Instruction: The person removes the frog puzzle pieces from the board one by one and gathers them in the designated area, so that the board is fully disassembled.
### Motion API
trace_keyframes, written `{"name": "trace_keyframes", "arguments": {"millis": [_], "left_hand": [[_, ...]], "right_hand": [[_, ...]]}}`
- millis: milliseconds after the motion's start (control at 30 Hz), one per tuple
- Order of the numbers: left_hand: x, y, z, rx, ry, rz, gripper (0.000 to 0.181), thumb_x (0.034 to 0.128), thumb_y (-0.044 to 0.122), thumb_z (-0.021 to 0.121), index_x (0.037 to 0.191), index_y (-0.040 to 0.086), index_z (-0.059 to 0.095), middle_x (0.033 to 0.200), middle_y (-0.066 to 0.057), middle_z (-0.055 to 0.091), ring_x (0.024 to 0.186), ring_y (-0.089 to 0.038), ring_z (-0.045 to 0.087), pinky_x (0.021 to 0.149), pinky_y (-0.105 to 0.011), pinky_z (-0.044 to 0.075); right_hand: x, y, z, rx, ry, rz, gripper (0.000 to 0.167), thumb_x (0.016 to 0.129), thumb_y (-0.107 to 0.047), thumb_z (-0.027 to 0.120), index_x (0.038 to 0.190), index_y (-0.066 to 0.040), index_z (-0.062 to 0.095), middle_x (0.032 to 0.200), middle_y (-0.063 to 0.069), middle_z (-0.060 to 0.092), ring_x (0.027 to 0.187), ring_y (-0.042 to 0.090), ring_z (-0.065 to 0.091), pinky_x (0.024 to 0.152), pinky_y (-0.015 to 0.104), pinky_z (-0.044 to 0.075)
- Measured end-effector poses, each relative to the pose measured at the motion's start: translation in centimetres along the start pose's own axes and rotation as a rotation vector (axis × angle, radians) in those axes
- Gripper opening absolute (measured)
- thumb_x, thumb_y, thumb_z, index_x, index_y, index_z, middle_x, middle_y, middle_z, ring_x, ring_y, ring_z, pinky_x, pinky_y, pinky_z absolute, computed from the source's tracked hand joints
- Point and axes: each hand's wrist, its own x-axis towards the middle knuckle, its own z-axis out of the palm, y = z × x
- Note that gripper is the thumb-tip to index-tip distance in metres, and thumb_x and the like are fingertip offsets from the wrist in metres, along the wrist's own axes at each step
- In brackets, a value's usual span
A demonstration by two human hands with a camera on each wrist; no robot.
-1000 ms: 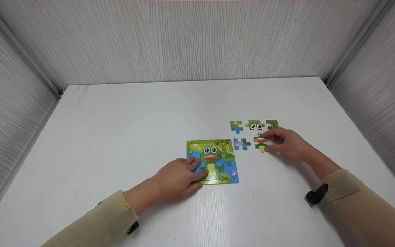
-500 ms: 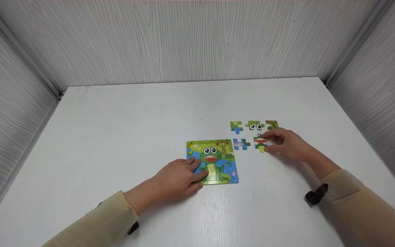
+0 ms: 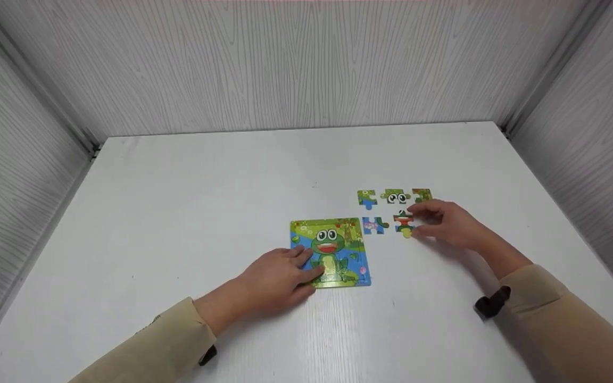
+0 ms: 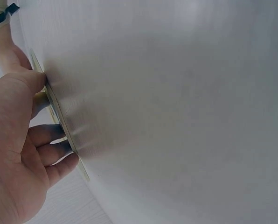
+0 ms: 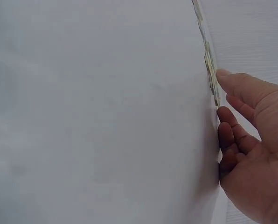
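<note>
In the head view my left hand (image 3: 276, 276) lies over the left side of a square frog puzzle board (image 3: 345, 242), fingers spread across it. The left wrist view shows the fingers (image 4: 55, 154) at the edge of the thin board (image 4: 59, 114). My right hand (image 3: 447, 226) pinches a puzzle piece (image 3: 404, 223) with the frog's red mouth between thumb and index finger, flat on the table. In the right wrist view the thumb (image 5: 230, 79) touches the pieces' edge, while the other fingers curl below.
Other loose pieces lie beyond the board: a green-blue one (image 3: 367, 198), one with eyes (image 3: 396, 197), a corner piece (image 3: 422, 195) and a pink-blue one (image 3: 374, 225). Pale wood-grain panels (image 3: 296, 64) enclose the white table (image 3: 205, 186) at back and sides.
Both hands keep nearly the same places. The whole head view has shifted very slightly; board and pieces lie as before relative to each other.
</note>
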Motion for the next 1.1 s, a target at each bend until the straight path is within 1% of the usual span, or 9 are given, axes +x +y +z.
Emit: {"name": "trace_keyframes", "arguments": {"millis": [133, 267, 367, 433, 533, 700, 933, 1100], "left_hand": [[0.0, 0.0, -0.1, 0.002, 0.000, -0.002, 0.048, 0.1112, 0.043, 0.050, 0.153, 0.021, 0.061, 0.159, -0.019, 0.050, 0.149, -0.036, 0.045, 0.117, -0.051, 0.043], [-0.1, 0.0, 0.0, 0.008, 0.010, -0.003, 0.047, 0.1110, 0.043, 0.051, 0.151, 0.021, 0.063, 0.157, -0.020, 0.051, 0.148, -0.036, 0.047, 0.117, -0.051, 0.044], [-0.1, -0.1, 0.0, 0.015, 0.018, 0.002, 0.046, 0.1106, 0.042, 0.052, 0.150, 0.020, 0.064, 0.156, -0.020, 0.053, 0.147, -0.036, 0.049, 0.115, -0.051, 0.045], [-0.1, -0.1, 0.0, 0.013, 0.017, 0.004, 0.047, 0.1106, 0.042, 0.052, 0.150, 0.020, 0.064, 0.156, -0.020, 0.053, 0.147, -0.036, 0.049, 0.115, -0.051, 0.046], [0.0, -0.1, 0.1, 0.006, 0.017, 0.008, 0.047, 0.1105, 0.042, 0.052, 0.150, 0.020, 0.064, 0.156, -0.020, 0.052, 0.147, -0.037, 0.049, 0.115, -0.051, 0.046], [0.1, -0.2, 0.1, 0.003, 0.016, 0.007, 0.047, 0.1110, 0.042, 0.051, 0.150, 0.021, 0.064, 0.157, -0.021, 0.051, 0.148, -0.037, 0.048, 0.116, -0.051, 0.045], [0.1, -0.1, 0.0, 0.000, -0.002, 0.001, 0.048, 0.1111, 0.044, 0.050, 0.152, 0.021, 0.062, 0.158, -0.020, 0.050, 0.149, -0.036, 0.046, 0.116, -0.052, 0.044], [0.1, -0.1, 0.0, 0.002, 0.000, 0.003, 0.048, 0.1109, 0.044, 0.051, 0.152, 0.021, 0.062, 0.158, -0.020, 0.050, 0.148, -0.036, 0.047, 0.116, -0.052, 0.044]], "right_hand": [[-0.2, -0.9, -0.4, -0.011, 0.030, -0.036, 0.047, 0.096, -0.023, 0.081, 0.141, -0.015, 0.068, 0.135, 0.009, 0.065, 0.120, 0.029, 0.054, 0.103, 0.047, 0.044], [-0.2, -2.2, -0.5, 0.003, 0.061, -0.111, 0.043, 0.097, -0.020, 0.080, 0.137, -0.011, 0.070, 0.131, 0.009, 0.068, 0.119, 0.029, 0.056, 0.098, 0.046, 0.044], [-0.2, -3.4, -0.2, -0.001, 0.061, -0.184, 0.041, 0.097, -0.022, 0.081, 0.135, -0.010, 0.071, 0.129, 0.010, 0.070, 0.118, 0.030, 0.058, 0.095, 0.046, 0.045], [-0.2, -4.2, 0.2, -0.011, 0.052, -0.221, 0.041, 0.096, -0.022, 0.082, 0.134, -0.010, 0.072, 0.127, 0.009, 0.070, 0.117, 0.031, 0.059, 0.095, 0.047, 0.045], [-0.2, -5.5, 0.8, -0.011, 0.035, -0.275, 0.040, 0.095, -0.021, 0.083, 0.132, -0.009, 0.073, 0.126, 0.009, 0.071, 0.117, 0.034, 0.060, 0.096, 0.051, 0.047], [0.1, -7.6, 2.2, -0.009, -0.016, -0.311, 0.042, 0.094, -0.018, 0.084, 0.133, -0.008, 0.073, 0.128, 0.007, 0.071, 0.119, 0.035, 0.061, 0.099, 0.057, 0.049], [0.5, -9.1, 4.8, -0.077, -0.082, -0.325, 0.042, 0.094, -0.021, 0.082, 0.134, -0.010, 0.072, 0.128, 0.005, 0.071, 0.117, 0.028, 0.063, 0.100, 0.054, 0.052], [0.7, -9.6, 6.2, -0.109, -0.106, -0.373, 0.042, 0.093, -0.020, 0.083, 0.133, -0.011, 0.074, 0.127, 0.002, 0.072, 0.115, 0.026, 0.064, 0.097, 0.051, 0.055]]}}
